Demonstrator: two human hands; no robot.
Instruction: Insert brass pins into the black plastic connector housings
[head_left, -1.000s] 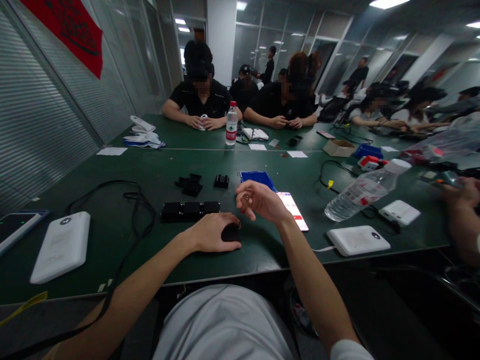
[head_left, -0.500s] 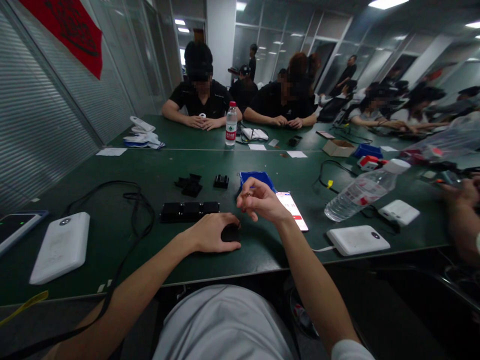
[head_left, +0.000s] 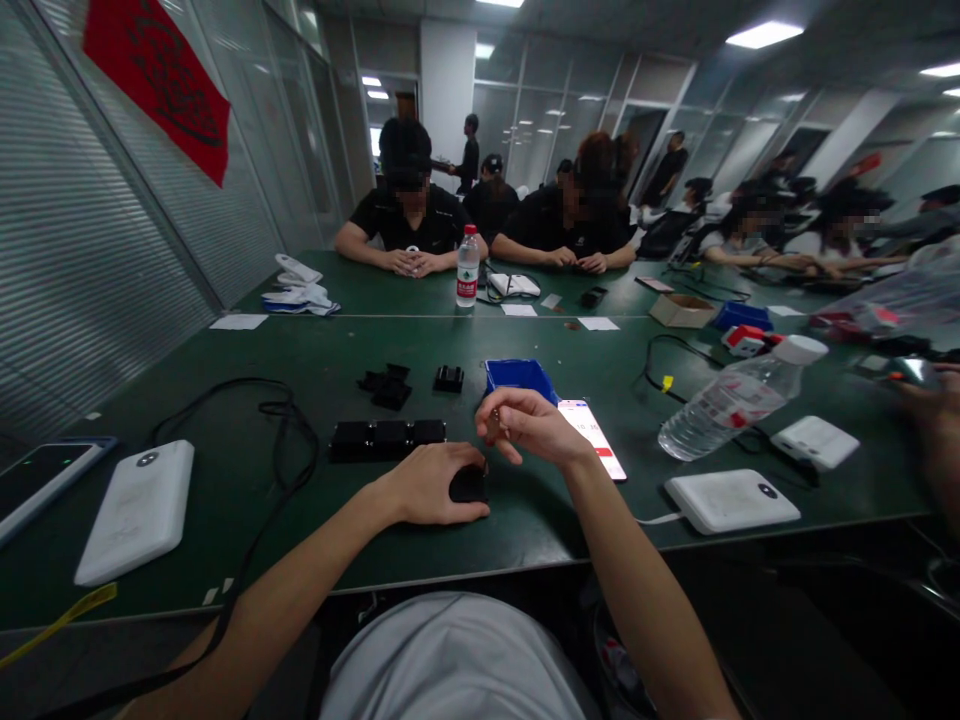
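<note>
My left hand (head_left: 429, 486) is curled around a small black block (head_left: 468, 485) on the green table, thumb in front and fingers behind. Just right of it and raised, my right hand (head_left: 531, 425) has its fingers bent into a pinch. A tiny brownish, shiny piece (head_left: 493, 422) shows at those fingertips, too small to name. Behind my left hand lies a row of black box-shaped parts (head_left: 388, 438). Farther back are a pile of loose black pieces (head_left: 386, 384) and a small black part (head_left: 448, 378). An open blue tray (head_left: 520, 374) sits behind my right hand.
A lit phone (head_left: 594, 440), a tilted water bottle (head_left: 742, 398) and a white power bank (head_left: 731, 501) lie to the right. At left are another power bank (head_left: 136, 512) and a black cable (head_left: 289, 440). People sit across the table behind a red-capped bottle (head_left: 467, 268).
The head view has tilted up, so the table sits lower in the picture. My left hand stays around the black block; my right hand has dipped slightly, still pinched.
</note>
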